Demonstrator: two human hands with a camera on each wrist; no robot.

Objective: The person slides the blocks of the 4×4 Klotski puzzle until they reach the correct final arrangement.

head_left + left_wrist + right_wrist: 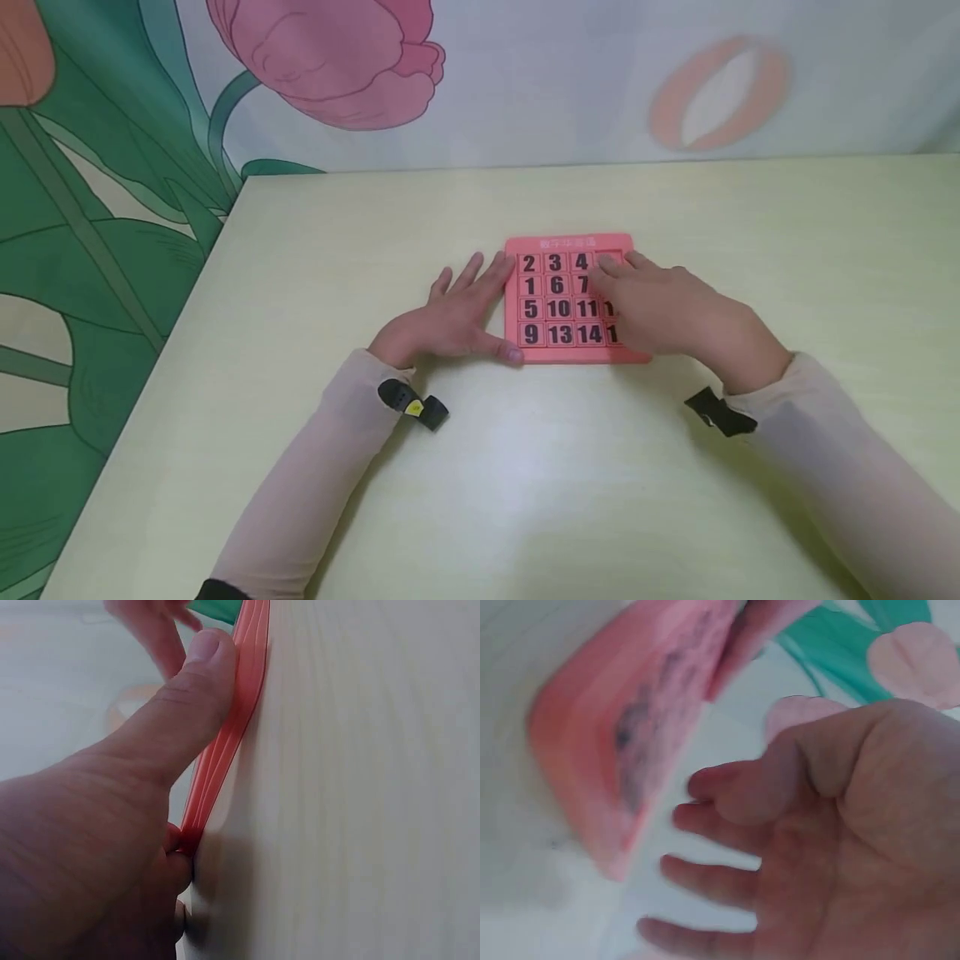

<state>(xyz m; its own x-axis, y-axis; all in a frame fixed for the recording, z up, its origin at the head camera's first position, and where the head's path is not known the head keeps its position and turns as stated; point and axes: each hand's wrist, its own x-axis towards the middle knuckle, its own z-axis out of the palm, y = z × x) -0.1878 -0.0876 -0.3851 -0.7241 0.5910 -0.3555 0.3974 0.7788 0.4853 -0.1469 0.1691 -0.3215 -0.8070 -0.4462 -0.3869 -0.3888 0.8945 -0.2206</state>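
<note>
A pink number sliding puzzle (558, 310) lies flat on the table, its square tiles printed with black numbers. The top row reads 2, 3, 4, with a bare pink recess partly showing at its right end. My left hand (453, 327) is spread at the puzzle's left side, fingers along that edge and thumb (184, 712) at the near left corner. Over the right-hand column hovers my right hand (667, 308), fingertips above the upper tiles and hiding several of them. In the right wrist view its fingers (709, 881) are loosely extended, holding nothing, beside the blurred puzzle.
The pale wooden table (360, 225) extends around the puzzle, its left edge slanting down the head view. Behind it hangs a white cloth (525, 83) printed with pink flowers and green leaves. Dark straps (720, 412) sit on both wrists.
</note>
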